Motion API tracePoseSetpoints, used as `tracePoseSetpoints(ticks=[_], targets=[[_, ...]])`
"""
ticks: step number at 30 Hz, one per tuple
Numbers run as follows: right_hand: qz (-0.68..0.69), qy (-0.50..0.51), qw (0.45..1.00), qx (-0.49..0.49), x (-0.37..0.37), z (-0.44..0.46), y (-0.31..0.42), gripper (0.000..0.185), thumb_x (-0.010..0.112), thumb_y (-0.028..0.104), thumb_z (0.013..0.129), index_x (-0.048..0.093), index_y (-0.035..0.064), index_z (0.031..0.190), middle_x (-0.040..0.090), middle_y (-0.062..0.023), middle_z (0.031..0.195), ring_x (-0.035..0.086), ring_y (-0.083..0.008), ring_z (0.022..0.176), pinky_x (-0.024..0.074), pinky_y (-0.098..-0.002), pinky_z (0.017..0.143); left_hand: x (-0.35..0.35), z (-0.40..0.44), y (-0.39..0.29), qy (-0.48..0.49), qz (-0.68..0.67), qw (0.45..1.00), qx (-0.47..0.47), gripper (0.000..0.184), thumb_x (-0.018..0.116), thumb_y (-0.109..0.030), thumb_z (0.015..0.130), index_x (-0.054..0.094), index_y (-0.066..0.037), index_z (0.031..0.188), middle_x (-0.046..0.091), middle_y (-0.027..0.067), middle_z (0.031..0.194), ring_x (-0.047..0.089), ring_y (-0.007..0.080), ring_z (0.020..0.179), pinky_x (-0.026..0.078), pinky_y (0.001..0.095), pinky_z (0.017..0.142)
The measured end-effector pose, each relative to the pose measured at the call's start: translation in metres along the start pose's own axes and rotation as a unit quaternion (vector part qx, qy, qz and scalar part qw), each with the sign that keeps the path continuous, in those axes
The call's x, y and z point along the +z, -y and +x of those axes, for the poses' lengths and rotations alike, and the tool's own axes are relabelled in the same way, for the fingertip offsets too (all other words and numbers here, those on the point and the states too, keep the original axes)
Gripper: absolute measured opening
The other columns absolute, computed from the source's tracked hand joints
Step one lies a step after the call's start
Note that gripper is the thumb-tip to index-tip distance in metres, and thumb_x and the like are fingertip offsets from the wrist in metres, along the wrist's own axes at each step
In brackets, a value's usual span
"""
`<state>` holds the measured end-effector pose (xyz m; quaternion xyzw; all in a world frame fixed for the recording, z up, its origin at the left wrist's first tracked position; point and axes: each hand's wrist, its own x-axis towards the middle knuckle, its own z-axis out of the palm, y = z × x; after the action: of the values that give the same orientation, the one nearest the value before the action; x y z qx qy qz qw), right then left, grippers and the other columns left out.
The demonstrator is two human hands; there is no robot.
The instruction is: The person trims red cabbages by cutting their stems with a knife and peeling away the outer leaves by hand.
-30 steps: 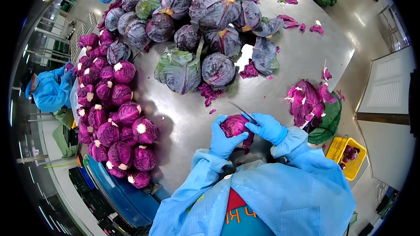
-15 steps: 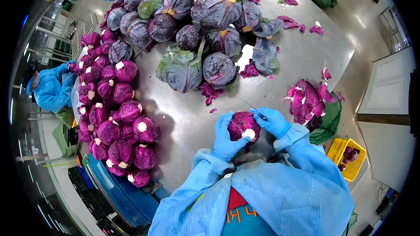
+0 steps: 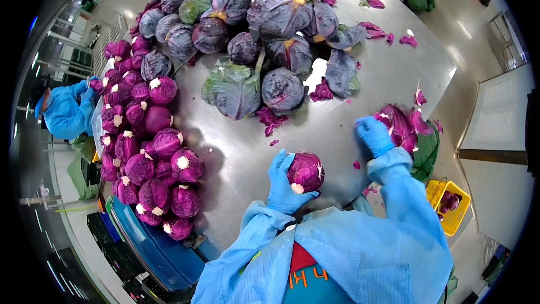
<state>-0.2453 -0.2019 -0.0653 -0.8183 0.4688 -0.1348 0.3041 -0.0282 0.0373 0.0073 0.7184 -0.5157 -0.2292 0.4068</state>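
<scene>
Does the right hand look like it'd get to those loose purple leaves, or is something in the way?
Probably yes: the right hand is just beside the leaves, and nothing seems to stand between. The left hand holds a cabbage off to the side.

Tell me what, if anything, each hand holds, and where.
The left hand holds a purple cabbage by its left side, thumb beside the pale stem end. Whether the right hand holds anything cannot be told.

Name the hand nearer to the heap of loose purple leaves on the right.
Right. The right hand is at the left edge of the leaf heap; the left hand is farther left, holding a purple cabbage.
</scene>
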Motion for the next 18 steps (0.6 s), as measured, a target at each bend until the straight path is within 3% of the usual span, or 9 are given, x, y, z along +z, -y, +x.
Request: tracePoseSetpoints(ticks=[1,4,6,8,10,12,14,17,18], targets=[[-0.029,-0.029,0.999,-0.030,-0.009,0.002,-0.013,0.028,0.062,0.026,0.088,0.063,0.0099,0.111,0.067,-0.0163,0.093,0.065,-0.0338,0.086,0.0524,-0.0405,0.077,-0.001,-0.003,0.002,0.001,0.002,1.000,0.003,0.115,0.093,-0.040,0.047,0.035,-0.007,0.140,0.030,0.0248,0.143,0.033,0.0420,0.132,0.030,0.0479,0.111],[-0.096,0.021,0.989,0.107,-0.040,-0.008,0.044,0.048,0.066,0.030,0.087,0.054,0.0095,0.129,0.067,-0.0157,0.098,0.066,-0.0299,0.084,0.0520,-0.0376,0.078,-0.002,0.000,-0.004,0.019,0.010,1.000,-0.009,0.116,0.093,-0.041,0.047,0.034,-0.006,0.140,0.031,0.0243,0.142,0.033,0.0419,0.132,0.030,0.0474,0.111],[0.234,0.062,0.969,0.050,-0.001,-0.031,0.045,0.066,0.073,0.037,0.082,0.049,0.0066,0.135,0.068,-0.0131,0.103,0.065,-0.0210,0.081,0.0515,-0.0334,0.076,-0.002,0.005,-0.006,0.026,0.013,0.999,-0.030,0.117,0.093,-0.041,0.047,0.033,-0.007,0.141,0.031,0.0244,0.142,0.033,0.0419,0.132,0.030,0.0474,0.111],[0.245,0.211,0.936,0.137,0.000,-0.051,0.102,0.082,0.080,0.042,0.074,0.046,0.0040,0.138,0.067,-0.0101,0.106,0.060,-0.0133,0.080,0.0501,-0.0294,0.075,-0.001,0.007,-0.006,0.024,0.012,0.999,-0.034,0.118,0.094,-0.039,0.046,0.032,-0.007,0.141,0.030,0.0245,0.142,0.033,0.0420,0.132,0.030,0.0474,0.111],[0.254,0.238,0.928,0.132,0.022,-0.067,0.118,0.087,0.083,0.040,0.070,0.044,0.0053,0.140,0.066,-0.0075,0.100,0.057,-0.0108,0.078,0.0492,-0.0271,0.073,0.001,0.007,-0.006,0.019,0.009,0.999,-0.037,0.118,0.094,-0.034,0.045,0.031,-0.009,0.141,0.030,0.0251,0.143,0.033,0.0423,0.131,0.031,0.0474,0.110],[0.376,0.233,0.883,0.156,0.036,-0.073,0.112,0.076,0.079,0.039,0.076,0.049,0.0060,0.137,0.063,-0.0059,0.094,0.055,-0.0114,0.076,0.0491,-0.0272,0.073,0.001,0.006,-0.006,0.011,0.004,0.999,-0.037,0.118,0.094,-0.024,0.042,0.032,-0.011,0.141,0.030,0.0260,0.143,0.033,0.0428,0.130,0.033,0.0475,0.108],[0.434,0.267,0.833,0.214,0.012,-0.066,0.126,0.067,0.075,0.037,0.080,0.051,0.0068,0.136,0.062,-0.0052,0.091,0.055,-0.0119,0.074,0.0492,-0.0272,0.073,0.000,0.007,-0.004,0.025,0.017,0.999,-0.039,0.119,0.094,-0.031,0.044,0.030,-0.009,0.142,0.029,0.0249,0.143,0.033,0.0423,0.131,0.031,0.0473,0.110],[0.450,0.263,0.816,0.249,0.013,-0.071,0.121,0.054,0.070,0.034,0.086,0.056,0.0081,0.131,0.065,-0.0077,0.087,0.059,-0.0132,0.074,0.0501,-0.0294,0.070,0.000,0.009,-0.002,0.033,0.015,0.998,-0.044,0.118,0.094,-0.035,0.045,0.031,-0.008,0.142,0.030,0.0243,0.143,0.032,0.0420,0.132,0.030,0.0471,0.111],[0.392,0.228,0.870,0.192,0.018,-0.072,0.118,0.051,0.068,0.033,0.087,0.057,0.0089,0.130,0.065,-0.0092,0.086,0.061,-0.0154,0.074,0.0507,-0.0310,0.069,0.000,0.009,-0.001,0.033,0.013,0.998,-0.048,0.118,0.094,-0.035,0.045,0.032,-0.008,0.141,0.030,0.0243,0.143,0.032,0.0420,0.132,0.030,0.0471,0.111]])
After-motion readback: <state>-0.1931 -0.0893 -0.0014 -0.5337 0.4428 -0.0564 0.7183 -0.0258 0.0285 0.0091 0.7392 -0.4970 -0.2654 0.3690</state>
